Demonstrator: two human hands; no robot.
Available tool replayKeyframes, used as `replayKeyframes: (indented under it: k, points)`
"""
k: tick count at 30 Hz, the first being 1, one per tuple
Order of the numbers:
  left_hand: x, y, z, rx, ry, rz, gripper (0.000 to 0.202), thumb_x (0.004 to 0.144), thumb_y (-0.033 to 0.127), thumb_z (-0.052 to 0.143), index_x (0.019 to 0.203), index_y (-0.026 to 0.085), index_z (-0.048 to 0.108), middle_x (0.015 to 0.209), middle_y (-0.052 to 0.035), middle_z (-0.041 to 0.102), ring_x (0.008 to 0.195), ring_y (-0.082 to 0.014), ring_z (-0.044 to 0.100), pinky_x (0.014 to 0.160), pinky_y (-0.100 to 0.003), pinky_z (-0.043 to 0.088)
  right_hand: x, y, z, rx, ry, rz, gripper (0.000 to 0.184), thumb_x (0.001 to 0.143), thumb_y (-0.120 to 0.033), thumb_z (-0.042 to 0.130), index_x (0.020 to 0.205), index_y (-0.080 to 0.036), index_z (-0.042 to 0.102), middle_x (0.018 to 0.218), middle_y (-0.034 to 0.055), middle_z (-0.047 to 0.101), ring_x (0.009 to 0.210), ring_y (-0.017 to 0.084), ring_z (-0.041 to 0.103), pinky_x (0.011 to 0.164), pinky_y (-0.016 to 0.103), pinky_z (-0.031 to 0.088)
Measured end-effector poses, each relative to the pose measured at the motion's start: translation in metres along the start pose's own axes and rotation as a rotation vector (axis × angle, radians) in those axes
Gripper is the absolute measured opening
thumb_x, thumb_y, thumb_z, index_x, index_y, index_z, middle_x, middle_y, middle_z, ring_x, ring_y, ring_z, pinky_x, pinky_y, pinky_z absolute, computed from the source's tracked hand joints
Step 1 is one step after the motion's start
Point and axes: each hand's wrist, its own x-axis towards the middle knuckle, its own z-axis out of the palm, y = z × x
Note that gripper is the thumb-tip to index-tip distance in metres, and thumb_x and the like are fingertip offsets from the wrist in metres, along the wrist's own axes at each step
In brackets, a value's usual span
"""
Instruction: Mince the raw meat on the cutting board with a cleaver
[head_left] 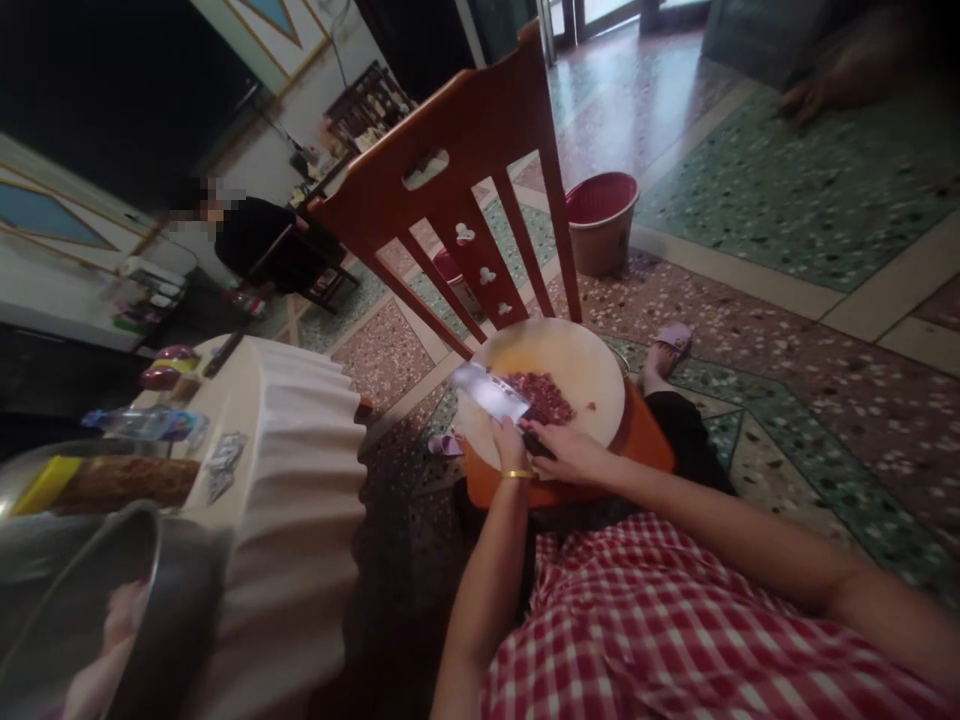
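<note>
A round pale cutting board (585, 350) lies on the seat of an orange-brown wooden chair (465, 130). A heap of dark red minced meat (544, 395) sits on the board. The wide blade of a cleaver (491, 392) rests at the left of the meat. My right hand (566, 455) is closed round the cleaver's dark handle. My left hand (510, 442), with a gold bracelet at the wrist, is curled against the near end of the blade. I wear a red and white checked top.
A table with a white pleated cloth (292, 470) stands at the left, bearing a plastic bottle (146, 423), jars and metal bowls (82, 600). A red bucket (600, 220) stands on the terrazzo floor behind the chair. Another person (255, 235) sits at the far left.
</note>
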Motion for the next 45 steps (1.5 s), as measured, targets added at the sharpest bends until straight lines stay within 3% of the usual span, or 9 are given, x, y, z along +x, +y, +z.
replayKeyframes:
  k: [5,9,14,17,23,28,33,41,45]
  points:
    - [-0.025,-0.009,0.013,-0.051,-0.156,-0.069,0.027,0.076,0.030,0.043,0.098,0.016,0.048,0.076,-0.0013,0.060,0.060,-0.0086,0.055,0.056,-0.020,0.043,0.010,-0.002,-0.014,-0.289,-0.080,0.222,0.038,0.077,-0.017,0.043,0.115,-0.016,0.042,0.097,0.0131,0.059,0.087,0.024,0.057,0.069,0.031,0.039]
    - [-0.031,-0.005,-0.015,0.114,-0.299,0.012,0.032,0.077,0.040,0.044,0.093,0.015,0.056,0.074,-0.0042,0.061,0.057,-0.0091,0.054,0.050,-0.018,0.039,0.010,0.024,-0.034,-0.359,-0.082,0.165,0.029,0.081,-0.029,0.041,0.109,-0.023,0.048,0.094,0.0073,0.063,0.083,0.022,0.058,0.065,0.028,0.038]
    - [-0.020,-0.019,-0.082,0.194,0.010,0.158,0.034,0.079,0.040,0.041,0.086,0.012,0.059,0.067,-0.0022,0.057,0.052,-0.0069,0.049,0.046,-0.017,0.036,-0.010,0.056,-0.048,-0.371,-0.187,0.037,0.023,0.082,-0.030,0.041,0.099,-0.025,0.055,0.085,0.0043,0.065,0.075,0.019,0.059,0.057,0.025,0.034]
    - [-0.018,-0.039,-0.101,0.217,0.109,0.187,0.036,0.080,0.041,0.038,0.086,0.012,0.060,0.064,-0.0010,0.055,0.054,-0.0074,0.049,0.050,-0.018,0.038,-0.018,0.067,-0.043,-0.438,-0.290,-0.008,0.016,0.079,-0.029,0.045,0.087,-0.024,0.058,0.077,0.0045,0.065,0.070,0.019,0.060,0.054,0.025,0.032]
    - [-0.013,-0.055,-0.089,0.282,0.116,0.233,0.037,0.082,0.039,0.034,0.094,0.013,0.057,0.065,-0.0004,0.052,0.057,-0.0083,0.049,0.055,-0.019,0.041,0.005,0.072,-0.038,-0.459,-0.194,0.038,0.019,0.081,-0.025,0.045,0.095,-0.023,0.057,0.084,0.0073,0.065,0.076,0.020,0.060,0.060,0.026,0.036]
    - [-0.001,-0.046,-0.082,0.354,0.111,0.326,0.031,0.082,0.034,0.034,0.091,0.016,0.058,0.070,-0.0016,0.055,0.065,-0.0104,0.052,0.061,-0.020,0.043,0.015,0.045,-0.047,-0.285,-0.041,0.063,0.025,0.083,-0.030,0.042,0.103,-0.019,0.052,0.087,0.0073,0.065,0.077,0.020,0.059,0.065,0.027,0.040]
    - [0.004,-0.054,-0.076,0.373,0.086,0.365,0.031,0.083,0.031,0.034,0.091,0.014,0.059,0.070,-0.0026,0.056,0.064,-0.0112,0.052,0.062,-0.022,0.042,0.009,-0.002,-0.041,-0.075,0.203,-0.122,0.051,0.086,-0.025,0.030,0.135,-0.015,0.019,0.126,0.0122,0.046,0.110,0.020,0.047,0.086,0.032,0.039]
    - [0.004,-0.068,-0.070,0.471,0.010,0.419,0.027,0.083,0.024,0.035,0.090,0.016,0.059,0.081,-0.0062,0.062,0.077,-0.0143,0.056,0.073,-0.026,0.043,0.035,0.007,0.002,-0.139,-0.061,0.126,0.052,0.087,-0.025,0.028,0.137,-0.014,0.020,0.099,0.0133,0.063,0.086,0.024,0.061,0.076,0.037,0.045]
    - [0.005,-0.068,-0.072,0.509,-0.025,0.439,0.026,0.083,0.023,0.034,0.091,0.017,0.058,0.086,-0.0062,0.062,0.082,-0.0147,0.056,0.077,-0.027,0.043,0.035,-0.004,-0.012,-0.052,0.122,-0.045,0.055,0.088,-0.027,0.028,0.139,-0.019,0.011,0.125,0.0108,0.048,0.108,0.022,0.050,0.086,0.034,0.042]
